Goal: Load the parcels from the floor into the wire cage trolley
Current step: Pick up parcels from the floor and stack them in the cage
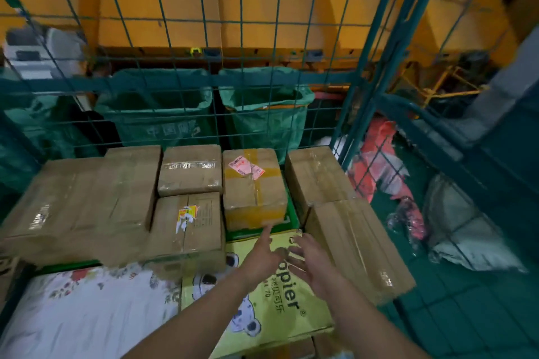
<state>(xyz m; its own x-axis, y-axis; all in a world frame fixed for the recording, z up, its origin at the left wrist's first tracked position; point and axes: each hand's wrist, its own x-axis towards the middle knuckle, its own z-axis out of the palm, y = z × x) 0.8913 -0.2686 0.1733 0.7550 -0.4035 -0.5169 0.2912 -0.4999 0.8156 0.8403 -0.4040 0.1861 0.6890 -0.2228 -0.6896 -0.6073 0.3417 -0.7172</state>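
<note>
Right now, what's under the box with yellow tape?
The box with yellow tape sits on a green-edged carton, beside the yellow printed box. Anything deeper is covered.

Brown taped parcels [189,169] lay flat in rows inside the green wire cage trolley [358,73]. A yellow-taped parcel [253,189] carried a pink label. Beneath them lay a yellow printed carton [262,315] and a white floral package [87,315].

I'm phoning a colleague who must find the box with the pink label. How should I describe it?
Look inside the green wire cage trolley, at the back row of brown cartons. The box with the pink label sits third from the left there; it alone has yellow tape and a torn pink sticker on top.
</note>
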